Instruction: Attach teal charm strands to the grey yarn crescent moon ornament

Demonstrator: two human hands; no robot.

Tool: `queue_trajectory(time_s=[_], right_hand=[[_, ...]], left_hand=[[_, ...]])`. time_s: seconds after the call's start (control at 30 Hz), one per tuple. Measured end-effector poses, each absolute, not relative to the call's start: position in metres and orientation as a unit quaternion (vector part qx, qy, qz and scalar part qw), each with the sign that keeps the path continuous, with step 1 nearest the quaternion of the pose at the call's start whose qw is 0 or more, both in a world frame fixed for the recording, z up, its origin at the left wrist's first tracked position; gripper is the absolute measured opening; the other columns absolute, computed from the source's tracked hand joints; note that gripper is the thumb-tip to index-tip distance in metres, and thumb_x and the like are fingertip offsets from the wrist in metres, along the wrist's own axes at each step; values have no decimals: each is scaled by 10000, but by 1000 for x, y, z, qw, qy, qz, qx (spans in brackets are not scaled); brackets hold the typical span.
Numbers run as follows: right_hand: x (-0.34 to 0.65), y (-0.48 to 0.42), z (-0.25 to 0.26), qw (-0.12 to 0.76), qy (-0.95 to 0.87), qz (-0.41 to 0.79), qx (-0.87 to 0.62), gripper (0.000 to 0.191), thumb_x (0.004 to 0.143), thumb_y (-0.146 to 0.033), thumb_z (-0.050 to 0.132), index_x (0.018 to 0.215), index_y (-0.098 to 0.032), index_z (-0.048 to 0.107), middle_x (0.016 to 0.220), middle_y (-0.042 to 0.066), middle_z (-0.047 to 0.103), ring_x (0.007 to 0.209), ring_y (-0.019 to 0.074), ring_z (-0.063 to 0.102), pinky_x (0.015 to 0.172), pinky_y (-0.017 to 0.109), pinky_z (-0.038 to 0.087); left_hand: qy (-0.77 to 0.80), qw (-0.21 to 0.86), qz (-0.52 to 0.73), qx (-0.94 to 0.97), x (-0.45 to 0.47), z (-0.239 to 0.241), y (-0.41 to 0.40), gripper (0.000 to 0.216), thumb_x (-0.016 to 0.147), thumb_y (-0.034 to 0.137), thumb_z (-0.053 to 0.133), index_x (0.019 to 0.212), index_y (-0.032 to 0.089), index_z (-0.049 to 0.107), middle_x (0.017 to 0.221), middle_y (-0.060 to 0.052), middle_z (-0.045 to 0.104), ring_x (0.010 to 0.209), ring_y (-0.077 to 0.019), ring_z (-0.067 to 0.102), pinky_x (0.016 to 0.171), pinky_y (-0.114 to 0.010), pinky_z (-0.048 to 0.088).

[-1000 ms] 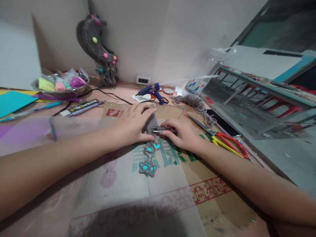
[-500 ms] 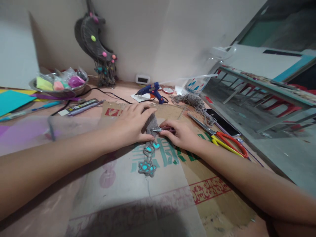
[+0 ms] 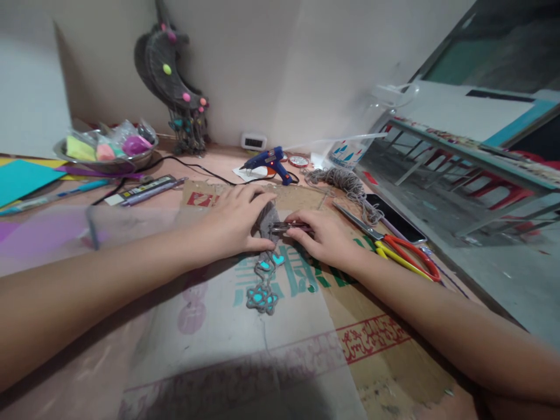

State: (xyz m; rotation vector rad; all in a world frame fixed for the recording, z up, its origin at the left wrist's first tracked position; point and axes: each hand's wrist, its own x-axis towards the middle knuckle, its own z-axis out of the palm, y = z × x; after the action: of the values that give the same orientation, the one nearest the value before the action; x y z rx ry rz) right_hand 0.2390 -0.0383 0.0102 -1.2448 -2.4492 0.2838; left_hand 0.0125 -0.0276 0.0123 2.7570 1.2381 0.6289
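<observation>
My left hand [image 3: 234, 223] lies flat on a grey yarn-wrapped craft piece [image 3: 266, 224], pressing it onto the cardboard sheet [image 3: 306, 326]. From that piece hang grey strands with turquoise hearts [image 3: 271, 261] and a turquoise flower [image 3: 261, 297]. My right hand [image 3: 326, 239] is closed round a small pair of thread snips [image 3: 286, 227], whose tips touch the grey piece next to my left fingertips.
Red-and-yellow scissors [image 3: 394, 245], a black phone [image 3: 394, 219] and a grey yarn bundle [image 3: 343, 181] lie to the right. A blue glue gun [image 3: 269, 163] sits behind. At far left are a bowl of coloured bags [image 3: 107, 149], pens [image 3: 144, 189] and teal paper [image 3: 21, 178]. A crescent dreamcatcher [image 3: 168, 76] leans on the wall.
Almost nothing differs; the snips in my right hand shift slightly against the grey piece, and my left hand stays pressed on it.
</observation>
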Motion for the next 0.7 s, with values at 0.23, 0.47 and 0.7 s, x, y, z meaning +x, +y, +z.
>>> queue_trajectory(time_s=[0.23,0.47,0.7], right_hand=[[234,-33,12,255,-772,296,-501,287,884,-404,465,778,-168,589,656,13,606,577,140,542,532,250,396],[245,-28,19,497,-696,241,-459,264,896,-435,489,978,-204,585,717,-14,503,614,113,437,566,248,346],[243,-36,23,444,-746,205,-451,204,886,-376,533,997,-208,568,791,-3,523,643,109,447,575,255,342]], left_hand=[[417,90,195,883,14,9,-25,774,672,533,685,1320,179,455,1328,-147,451,1213,-346,432,994,-493,376],[437,144,152,875,13,7,-21,803,689,580,660,1341,154,460,1333,-175,472,1229,-350,436,1002,-488,374],[397,142,204,884,9,12,-15,524,841,506,556,1262,195,564,1320,-110,528,1242,-273,439,1033,-427,351]])
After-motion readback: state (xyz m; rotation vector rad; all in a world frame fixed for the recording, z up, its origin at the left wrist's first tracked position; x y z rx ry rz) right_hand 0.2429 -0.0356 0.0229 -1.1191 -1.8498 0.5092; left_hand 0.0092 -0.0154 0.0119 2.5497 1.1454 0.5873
